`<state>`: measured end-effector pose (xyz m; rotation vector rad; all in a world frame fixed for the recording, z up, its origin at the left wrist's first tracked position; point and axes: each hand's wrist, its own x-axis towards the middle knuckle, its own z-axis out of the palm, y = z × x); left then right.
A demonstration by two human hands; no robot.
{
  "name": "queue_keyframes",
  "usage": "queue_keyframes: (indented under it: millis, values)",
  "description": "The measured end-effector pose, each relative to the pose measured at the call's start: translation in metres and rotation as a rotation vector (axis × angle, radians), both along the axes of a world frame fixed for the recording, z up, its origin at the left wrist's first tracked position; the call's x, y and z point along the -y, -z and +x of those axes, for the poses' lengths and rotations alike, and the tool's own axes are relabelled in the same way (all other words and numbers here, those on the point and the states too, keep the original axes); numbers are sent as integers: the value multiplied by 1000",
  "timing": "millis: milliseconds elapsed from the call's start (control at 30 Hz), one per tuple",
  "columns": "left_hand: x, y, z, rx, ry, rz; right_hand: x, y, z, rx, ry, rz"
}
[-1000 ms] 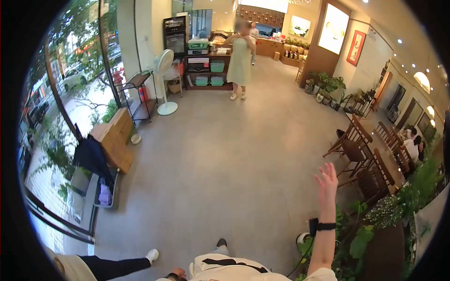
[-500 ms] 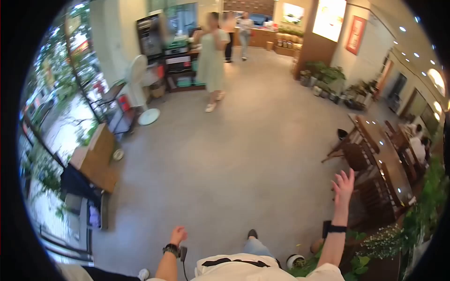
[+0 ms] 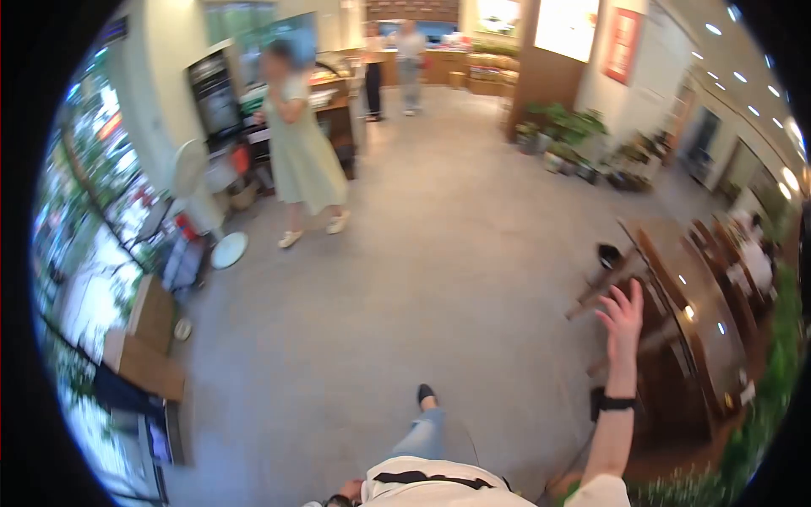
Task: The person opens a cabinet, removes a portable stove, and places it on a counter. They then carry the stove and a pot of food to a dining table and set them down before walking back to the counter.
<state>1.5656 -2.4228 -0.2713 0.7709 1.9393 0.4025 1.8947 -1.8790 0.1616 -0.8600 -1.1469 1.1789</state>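
My right hand (image 3: pixel 623 319) is raised at the right, fingers spread, holding nothing; a black band (image 3: pixel 617 404) circles its wrist. In the view it overlaps the near end of a long wooden table (image 3: pixel 688 291); contact cannot be made out. Only a small part of my left hand (image 3: pixel 352 489) shows at the bottom edge, beside my pale shirt (image 3: pixel 422 467) and a dark watch (image 3: pixel 338 500). Its fingers cannot be made out. One dark shoe (image 3: pixel 427 395) and a jeans leg reach forward over the grey floor (image 3: pixel 405 296).
A person in a pale green dress (image 3: pixel 302 156) stands left of centre, near a white fan (image 3: pixel 190 173). Two people (image 3: pixel 410 63) are by the far counter. Wooden boxes (image 3: pixel 144 363) line the left window. Potted plants (image 3: pixel 574 131) stand by the right wall; people sit beyond the table.
The view has shifted forward. The person in the dress appears larger and further left. My left hand has dropped to the bottom edge, while my right hand remains raised with its fingers spread.
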Motion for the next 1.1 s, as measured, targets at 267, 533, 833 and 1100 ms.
queue_keyframes:
  millis: [267,533,833,1100]
  values:
    - [-232,2,-87,345,-787,-193,-185,-15,-26,45,58,-19]
    - [-485,-52,-150,277,-562,-18,-333,36,-4,36,249,-288]
    - [-681,-48,-154,367,-636,131,-572,34,9,-10,254,-268]
    - [-742,43,-141,-71,332,-73,-786,-53,85,-183,236,-62]
